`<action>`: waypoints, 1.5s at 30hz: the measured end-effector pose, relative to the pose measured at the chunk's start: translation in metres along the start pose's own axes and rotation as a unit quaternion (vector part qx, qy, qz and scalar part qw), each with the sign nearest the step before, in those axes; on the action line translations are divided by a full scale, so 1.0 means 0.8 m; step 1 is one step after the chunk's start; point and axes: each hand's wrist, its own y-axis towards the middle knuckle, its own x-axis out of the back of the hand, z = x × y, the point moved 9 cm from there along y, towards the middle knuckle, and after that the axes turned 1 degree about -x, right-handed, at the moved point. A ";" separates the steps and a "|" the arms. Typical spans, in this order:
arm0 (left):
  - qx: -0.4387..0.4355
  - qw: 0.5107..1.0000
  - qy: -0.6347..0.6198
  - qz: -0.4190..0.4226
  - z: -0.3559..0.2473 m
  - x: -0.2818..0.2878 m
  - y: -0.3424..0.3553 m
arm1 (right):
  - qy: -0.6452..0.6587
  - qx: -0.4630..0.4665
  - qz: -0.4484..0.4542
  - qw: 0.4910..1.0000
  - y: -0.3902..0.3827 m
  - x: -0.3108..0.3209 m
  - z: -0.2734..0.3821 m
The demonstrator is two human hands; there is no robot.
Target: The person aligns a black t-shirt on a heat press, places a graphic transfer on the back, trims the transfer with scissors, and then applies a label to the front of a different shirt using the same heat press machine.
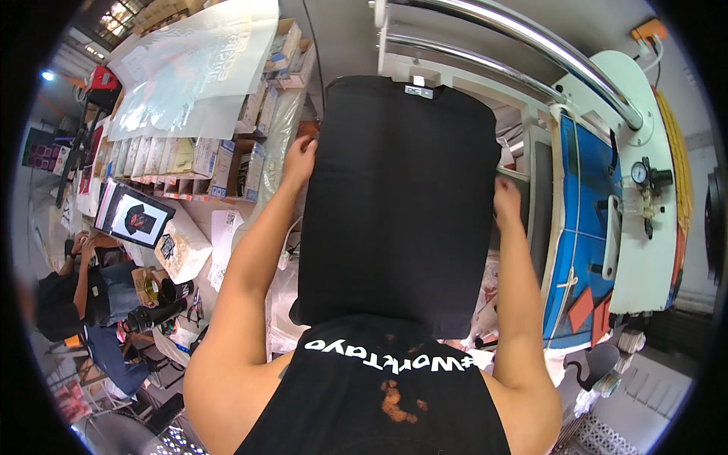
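A black T-shirt lies spread flat in front of me, its collar label at the far end and its outline following a board-like shape beneath. At its left edge, my left hand has its fingers curled closed on the fabric's side. My right hand is closed at the right edge, a little nearer to me, its fingertips partly hidden by the cloth. The near end of the garment meets my own black top.
A press machine with chrome bars, a pressure gauge and a blue padded panel stands on the right. At left are shelved boxes, a clear film sheet and a tablet. Another person sits far left.
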 end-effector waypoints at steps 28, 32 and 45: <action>0.254 0.881 -0.265 0.298 0.136 0.116 -0.361 | 0.417 -0.167 0.045 0.892 -0.355 0.106 -0.244; 0.261 0.870 -0.273 0.316 0.150 0.116 -0.352 | 0.443 -0.156 0.067 0.880 -0.361 0.100 -0.235; -0.026 0.962 0.171 0.210 0.064 0.142 -0.269 | 0.222 -0.108 -0.014 0.969 -0.327 0.099 -0.321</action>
